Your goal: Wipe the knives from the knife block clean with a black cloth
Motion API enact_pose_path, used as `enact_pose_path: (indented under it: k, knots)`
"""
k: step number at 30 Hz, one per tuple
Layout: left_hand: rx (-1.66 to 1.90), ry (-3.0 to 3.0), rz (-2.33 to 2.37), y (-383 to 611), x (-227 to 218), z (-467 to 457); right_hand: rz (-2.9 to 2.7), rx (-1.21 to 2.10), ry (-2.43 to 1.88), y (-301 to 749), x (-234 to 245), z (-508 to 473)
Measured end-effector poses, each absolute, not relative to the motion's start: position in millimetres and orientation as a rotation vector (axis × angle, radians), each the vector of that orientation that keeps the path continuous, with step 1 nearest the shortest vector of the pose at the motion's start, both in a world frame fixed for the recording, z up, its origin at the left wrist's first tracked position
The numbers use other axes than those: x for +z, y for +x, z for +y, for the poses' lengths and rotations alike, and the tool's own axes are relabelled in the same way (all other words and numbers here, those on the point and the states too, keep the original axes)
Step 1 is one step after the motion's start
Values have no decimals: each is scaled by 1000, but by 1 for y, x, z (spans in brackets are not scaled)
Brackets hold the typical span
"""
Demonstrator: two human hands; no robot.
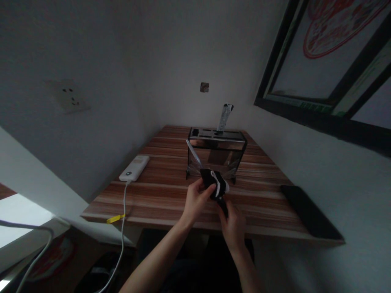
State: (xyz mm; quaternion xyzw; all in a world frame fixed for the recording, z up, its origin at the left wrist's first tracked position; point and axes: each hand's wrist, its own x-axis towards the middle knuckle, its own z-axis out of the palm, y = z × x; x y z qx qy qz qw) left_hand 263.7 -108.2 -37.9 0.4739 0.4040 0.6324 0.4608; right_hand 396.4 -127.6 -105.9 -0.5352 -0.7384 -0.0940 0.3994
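Head view: both hands hover over the near edge of the wooden table (171,195). The right hand (233,226) is clenched around the dark handle of one knife (193,152), its blade slanting up and left from the grip. The left hand (195,199) pinches one black-and-white cloth (215,183) bunched at the blade's base, just above the right fist. One knife rack (215,150) stands close behind the blade, with one wrapped item (225,117) poking from its top. Left of the grip, bare tabletop runs out to one white power bank (134,167) and its cable (124,211). Well right, one black tablet (310,211) lies at the table's edge.
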Motion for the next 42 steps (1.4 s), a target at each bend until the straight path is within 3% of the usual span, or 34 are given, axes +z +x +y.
enact_pose_path:
  k: [15, 42]
  knots:
    - [1475, 1350, 1154, 270, -42, -120, -1852, -111, -1354, 398, -103, -129]
    - [1677, 1223, 1118, 256, -24, -109, -1843, -84, -1277, 397, -106, -128]
